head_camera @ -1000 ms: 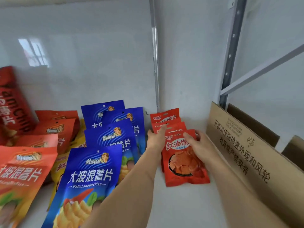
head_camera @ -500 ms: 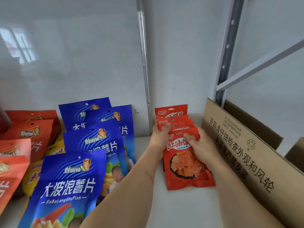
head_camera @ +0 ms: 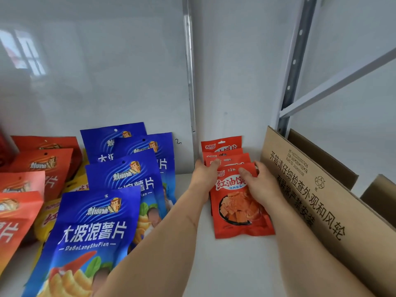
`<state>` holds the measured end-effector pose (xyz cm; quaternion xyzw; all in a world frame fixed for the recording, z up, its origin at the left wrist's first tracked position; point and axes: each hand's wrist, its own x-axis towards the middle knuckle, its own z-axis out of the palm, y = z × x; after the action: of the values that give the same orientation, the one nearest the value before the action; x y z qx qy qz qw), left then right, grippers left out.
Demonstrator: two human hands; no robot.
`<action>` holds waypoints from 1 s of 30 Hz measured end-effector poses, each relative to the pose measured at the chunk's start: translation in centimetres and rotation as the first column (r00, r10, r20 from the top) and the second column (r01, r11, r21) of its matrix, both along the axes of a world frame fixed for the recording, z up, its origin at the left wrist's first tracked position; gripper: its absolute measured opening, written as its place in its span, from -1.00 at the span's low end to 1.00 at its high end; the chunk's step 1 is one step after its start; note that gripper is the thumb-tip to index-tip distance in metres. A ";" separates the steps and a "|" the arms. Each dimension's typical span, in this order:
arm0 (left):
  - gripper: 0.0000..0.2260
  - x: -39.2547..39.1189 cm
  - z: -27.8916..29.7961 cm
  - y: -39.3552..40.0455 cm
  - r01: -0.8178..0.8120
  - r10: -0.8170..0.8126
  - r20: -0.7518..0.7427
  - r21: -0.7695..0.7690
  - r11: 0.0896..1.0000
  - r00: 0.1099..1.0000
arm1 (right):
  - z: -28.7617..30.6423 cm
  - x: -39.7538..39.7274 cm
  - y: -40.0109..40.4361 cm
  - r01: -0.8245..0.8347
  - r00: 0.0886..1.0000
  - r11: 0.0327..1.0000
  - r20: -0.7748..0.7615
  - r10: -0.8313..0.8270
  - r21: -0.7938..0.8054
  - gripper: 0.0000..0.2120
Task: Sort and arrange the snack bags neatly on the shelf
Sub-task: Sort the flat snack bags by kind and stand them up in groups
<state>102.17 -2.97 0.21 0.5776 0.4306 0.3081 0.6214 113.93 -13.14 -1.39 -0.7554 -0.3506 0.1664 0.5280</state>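
Both hands' grip on front red bag (head_camera: 240,209): left hand (head_camera: 203,179), right hand (head_camera: 260,185); rear bags mostly hidden.

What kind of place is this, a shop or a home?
Probably a shop or stockroom, though I cannot be sure. Many identical snack packs, the blue bags and small red bags, lie in rows on a white shelf with a slotted metal upright, beside an open cardboard box.

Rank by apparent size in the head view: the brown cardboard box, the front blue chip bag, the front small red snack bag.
1. Brown cardboard box, largest, though cut off by the frame.
2. Front blue chip bag; its nearness to the camera enlarges it.
3. Front small red snack bag, clearly smallest.
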 end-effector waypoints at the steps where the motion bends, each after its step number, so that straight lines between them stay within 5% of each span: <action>1: -0.67 -0.3 0.2 -0.3 -0.011 0.011 -0.005 0.018 1.000 1.000 | 0.3 -0.3 -0.1 0.010 1.000 1.000 0.022 -0.010 -0.016 -0.69; 8: -0.62 -4.1 4.4 -3.5 -0.011 0.029 -0.077 0.224 0.975 0.997 | 2.9 -4.2 -0.8 0.217 0.902 0.976 0.383 -0.198 -0.008 -0.57; 13: -0.46 -11.1 7.4 -3.8 -0.047 0.116 -0.123 0.460 0.886 0.986 | 3.9 -12.1 -0.2 -0.002 0.879 0.993 0.474 -0.054 0.116 -0.56; 17: -0.49 -19.8 6.6 -3.0 -0.030 0.238 -0.222 0.669 0.742 0.946 | 2.2 -17.3 1.1 -0.177 0.934 0.983 0.324 0.151 0.051 -0.47; 20: -0.39 -26.9 4.3 -2.5 0.079 0.349 -0.406 0.739 0.669 0.844 | 1.8 -20.2 1.1 -0.213 0.965 0.976 0.167 0.205 0.035 -0.69; 25: -0.18 -33.1 -0.3 -2.3 0.260 0.349 -0.706 0.600 0.756 0.616 | 1.0 -22.3 1.5 -0.265 0.964 0.964 0.000 0.265 -0.017 -0.87; 30: -0.16 -31.2 -2.0 -2.6 0.178 0.317 -0.595 0.625 0.760 0.739 | 0.2 -22.5 2.1 -0.248 0.968 0.968 -0.038 0.246 -0.036 -0.55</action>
<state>70.99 -5.56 -1.74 0.8078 0.5135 0.2324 0.1727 91.45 -11.09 -1.22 -0.7135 -0.4296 0.2506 0.4935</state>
